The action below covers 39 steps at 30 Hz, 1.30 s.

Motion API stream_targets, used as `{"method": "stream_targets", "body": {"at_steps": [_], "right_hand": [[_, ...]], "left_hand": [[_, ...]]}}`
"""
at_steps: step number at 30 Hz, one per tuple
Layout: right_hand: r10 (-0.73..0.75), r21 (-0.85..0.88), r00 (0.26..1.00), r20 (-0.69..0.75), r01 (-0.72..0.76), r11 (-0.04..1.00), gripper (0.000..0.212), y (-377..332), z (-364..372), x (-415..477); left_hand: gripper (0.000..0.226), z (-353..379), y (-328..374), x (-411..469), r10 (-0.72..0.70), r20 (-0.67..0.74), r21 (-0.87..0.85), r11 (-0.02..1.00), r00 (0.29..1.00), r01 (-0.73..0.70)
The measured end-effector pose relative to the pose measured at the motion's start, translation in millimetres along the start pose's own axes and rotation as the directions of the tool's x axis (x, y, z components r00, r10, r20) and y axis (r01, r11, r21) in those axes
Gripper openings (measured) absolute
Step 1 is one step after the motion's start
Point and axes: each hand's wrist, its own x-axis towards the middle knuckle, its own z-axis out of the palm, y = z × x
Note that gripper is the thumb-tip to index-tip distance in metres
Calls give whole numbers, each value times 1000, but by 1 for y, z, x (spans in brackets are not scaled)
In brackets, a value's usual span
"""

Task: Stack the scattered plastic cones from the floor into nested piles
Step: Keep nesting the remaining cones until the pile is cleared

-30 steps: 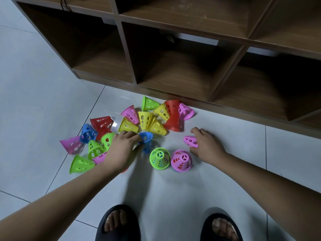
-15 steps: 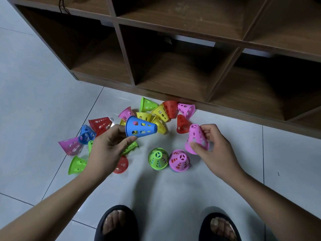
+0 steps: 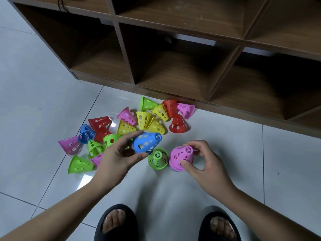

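Brown wood-grain cubby shelf [image 3: 191, 94] ran across the top of the head view, sitting on pale grey floor tiles [image 3: 34, 84]. Its open compartments were bare as far as they showed; the right-hand ones were in deep shadow and cut off by the frame edge. A dark cable [image 3: 60, 4] hung at the upper left.

Perforated plastic cones lay scattered on the tiles in front of the shelf, mostly on their sides: a red upright cone [image 3: 177, 124], a pink cone on its side by the shelf base [image 3: 186, 109], a green cone on its side at the near left [image 3: 79, 164], yellow ones clustered between. Exact count was unclear, as several overlapped.

Left hand [image 3: 119, 155] held a blue perforated plastic cone [image 3: 146, 142] pinched between thumb and fingers, raised off the floor, tilted with its narrow end up and to the right. A pink cone was partly hidden beneath this hand.

Right hand [image 3: 199, 164] gripped a pink perforated plastic cone [image 3: 180, 157] by thumb and fingertips, narrow end up, seated over a pile; a blue rim peeked out at the bottom. How many were nested underneath could not be told. A green upright perforated cone [image 3: 157, 158] stood just beside it, touching or nearly so.

Two feet in black slide sandals [image 3: 115, 223] showed at the bottom edge, partly cut off.
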Motion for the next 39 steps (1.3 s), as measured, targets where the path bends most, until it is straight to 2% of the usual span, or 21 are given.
{"method": "stream_targets", "body": {"at_steps": [2, 4, 7, 9, 13, 19, 24, 27, 31, 34, 39], "right_hand": [[-2, -13, 1000, -1, 2, 1000, 53, 4, 3, -1], [-21, -43, 1000, -1, 21, 999, 55, 5, 5, -2], [-75, -85, 997, 17, 76, 993, 48, 6, 6, -1], [-107, -103, 994, 32, 110, 989, 46, 8, 7, 0], [-121, -116, 991, 62, 128, 985, 46, 14, 9, 1], [-134, -129, 987, 88, 145, 981, 42, 19, 11, 4], [-130, -134, 982, 135, 148, 980, 43, 22, 7, 7], [-118, -127, 987, 107, 131, 983, 42, 21, -2, 14], [-150, -94, 988, 42, 153, 984, 26, 17, -10, 35], [-134, -143, 991, -8, 132, 981, 19, 27, -7, 62], [-79, -374, 995, 64, 97, 922, 37, 53, 5, 107]], "left_hand": [[70, 1, 5, 1, -18, -17, -93, 996, 1000, 16], [75, 5, 6, 0, -39, 41, -96, 994, 998, 43], [71, 12, -1, -3, -48, 125, -74, 996, 991, 58], [67, 16, -10, -4, -51, 136, -3, 999, 989, 52], [56, 19, -23, -4, 36, 124, 284, 956, 992, -70], [53, 20, -43, -1, 56, 164, 475, 871, 985, -128], [56, 14, -48, 3, 66, 211, 521, 837, 975, -169], [59, 7, -43, 5, 57, 227, 500, 850, 972, -167], [51, -11, -41, 9, 66, 138, 525, 841, 988, -130], [43, -31, -47, 12, 141, 21, 615, 779, 990, -124], [49, -59, -61, 10, 180, -168, 735, 678, 969, 1]]}}
